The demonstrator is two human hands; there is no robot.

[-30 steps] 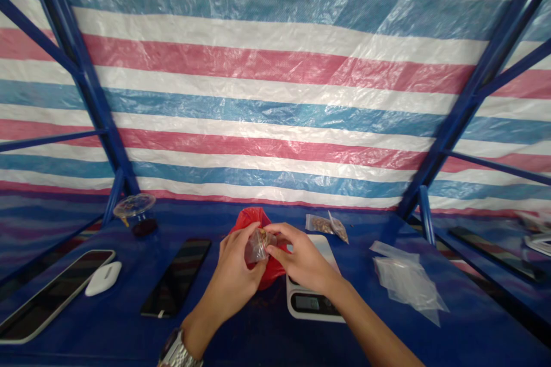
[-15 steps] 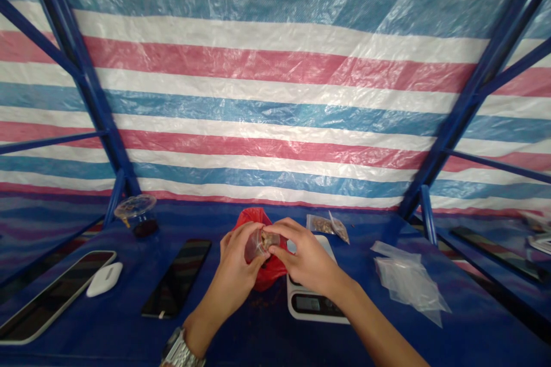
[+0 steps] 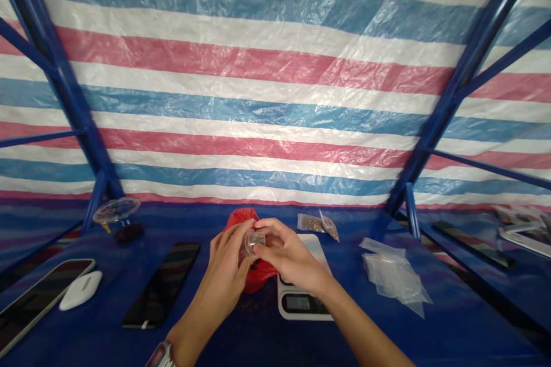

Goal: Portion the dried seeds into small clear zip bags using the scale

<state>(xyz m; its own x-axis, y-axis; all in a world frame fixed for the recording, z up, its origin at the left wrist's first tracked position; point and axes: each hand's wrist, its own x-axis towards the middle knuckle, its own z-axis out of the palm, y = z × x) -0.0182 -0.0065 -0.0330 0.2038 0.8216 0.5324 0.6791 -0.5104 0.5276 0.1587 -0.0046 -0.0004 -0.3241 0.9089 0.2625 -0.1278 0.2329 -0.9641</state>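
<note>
My left hand (image 3: 227,258) is closed around a small clear plastic bag (image 3: 255,240), which the fingers partly cover. Meeting it from the other side, my right hand (image 3: 289,255) pinches the bag between thumb and fingers. What lies inside the bag is hidden now. Beneath both hands sits a red plastic bag (image 3: 257,282), its mouth mostly covered. A white digital scale (image 3: 284,305) with a lit display lies under my right hand and wrist.
Filled zip bags (image 3: 310,223) lie behind the scale. Flat clear bags (image 3: 394,275) are spread to the right. On the left are a black phone (image 3: 161,287), a white earbud case (image 3: 81,291), another phone (image 3: 41,304) and a plastic cup with dark liquid (image 3: 124,223). Blue metal bars (image 3: 71,92) flank the table.
Brown bits seen between my fingers earlier are no longer visible. My right fingers have closed farther over the bag. The view has shifted slightly, moving the table's things leftward.
</note>
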